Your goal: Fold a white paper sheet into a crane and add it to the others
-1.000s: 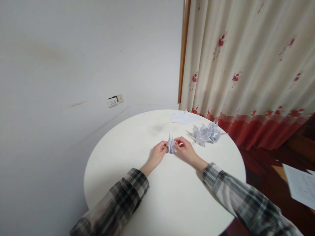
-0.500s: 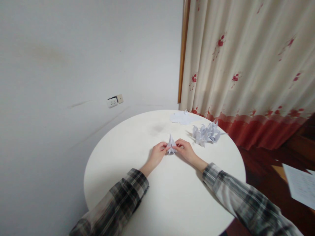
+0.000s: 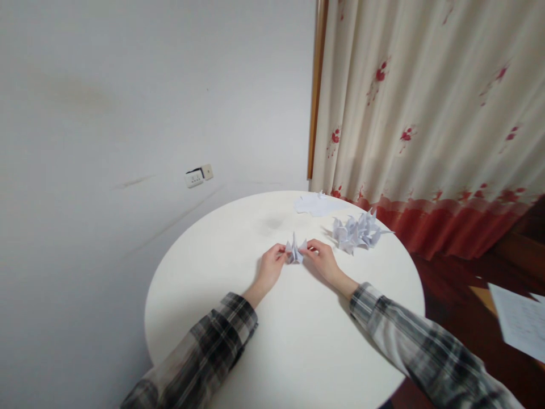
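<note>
A small white folded paper crane [image 3: 294, 253] stands on the round white table [image 3: 272, 324], its centre point upright and its side flaps spread. My left hand [image 3: 271, 264] pinches its left flap between thumb and fingers. On the other side, my right hand [image 3: 322, 259] grips the right flap the same way. Fingertips cover parts of both flaps. Several similar white paper cranes [image 3: 357, 232] are clustered to the right, beyond my right hand.
White paper sheets [image 3: 313, 204] lie at the table's far edge. A pale wall [image 3: 128, 102] with a socket [image 3: 195, 179] rises behind on the left. A floral curtain [image 3: 426, 102] hangs at the back right. Papers [image 3: 519, 321] rest lower down at the right.
The crane's flaps have been drawn apart sideways, so it looks wider with a narrow centre point. Both hands still hold it, in nearly the same place.
</note>
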A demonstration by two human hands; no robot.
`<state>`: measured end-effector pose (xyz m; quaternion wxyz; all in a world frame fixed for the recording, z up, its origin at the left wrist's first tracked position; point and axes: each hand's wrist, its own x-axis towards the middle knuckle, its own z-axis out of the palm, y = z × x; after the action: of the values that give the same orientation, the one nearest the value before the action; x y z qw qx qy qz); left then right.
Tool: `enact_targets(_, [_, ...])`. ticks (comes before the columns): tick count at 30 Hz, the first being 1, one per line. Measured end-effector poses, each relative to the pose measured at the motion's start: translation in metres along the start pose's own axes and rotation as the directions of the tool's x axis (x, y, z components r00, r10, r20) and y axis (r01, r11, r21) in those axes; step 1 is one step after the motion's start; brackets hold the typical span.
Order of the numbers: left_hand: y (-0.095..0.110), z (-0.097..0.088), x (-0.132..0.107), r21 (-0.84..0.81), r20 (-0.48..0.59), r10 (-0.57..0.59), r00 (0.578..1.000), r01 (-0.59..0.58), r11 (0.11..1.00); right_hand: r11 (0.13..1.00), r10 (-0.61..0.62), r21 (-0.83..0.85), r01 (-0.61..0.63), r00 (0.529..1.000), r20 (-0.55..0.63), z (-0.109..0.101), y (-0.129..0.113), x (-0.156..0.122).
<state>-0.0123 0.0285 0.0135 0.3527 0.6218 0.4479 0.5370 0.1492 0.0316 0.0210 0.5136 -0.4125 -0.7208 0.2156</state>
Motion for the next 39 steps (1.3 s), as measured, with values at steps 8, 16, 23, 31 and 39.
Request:
enact_targets(8, [-0.008,-0.001,0.003,-0.071,-0.032,-0.075,0.997,0.073,0.995,0.995,0.098,-0.029,-0.098,0.995,0.007,0.002,0.004,0.001])
enact_targets(16, [-0.011,0.002,0.004,-0.287,-0.046,-0.201,0.978,0.18,0.941,0.992,0.125,0.009,-0.125,0.992,-0.027,0.004,0.01,0.002])
enact_targets(23, [-0.005,0.003,0.002,-0.469,-0.027,-0.177,0.984,0.144,0.872,0.978,0.126,0.178,-0.107,0.987,-0.1,0.003,0.007,0.001])
enact_targets(31, [0.0,0.002,-0.001,-0.518,0.035,-0.187,0.982,0.177,0.837,0.936,0.213,0.314,-0.16,0.967,-0.14,0.006,0.013,0.003])
enact_targets(39, [-0.003,0.002,0.001,-0.374,0.153,-0.183,0.971,0.228,0.899,0.992,0.074,0.109,-0.067,0.996,-0.058,0.0,0.007,0.0])
